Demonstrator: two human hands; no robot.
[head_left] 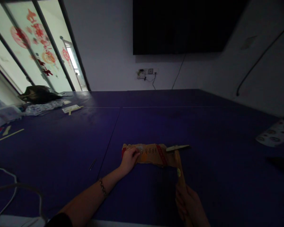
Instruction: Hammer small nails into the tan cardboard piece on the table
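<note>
A flat, torn piece of brown cardboard (pixel 148 158) with red markings lies on the dark blue table. My left hand (pixel 130 158) rests on its left part, fingers bent together; whatever they pinch, if anything, is too small to make out. In my right hand (pixel 188 200) is the wooden handle of a hammer (pixel 180 171), my fingers wrapped round it. The hammer's head (pixel 178 148) is at the cardboard's right end; whether it touches is unclear. Several small dark marks stand in a row on the cardboard.
Two thin metal pieces (pixel 92 164) lie left of the cardboard. White cables (pixel 15 186) curl at the near left. A dark bag (pixel 39 94), a white packet (pixel 72 108) and a yellow strip (pixel 8 136) lie farther left. A patterned white object (pixel 273 134) sits at the right.
</note>
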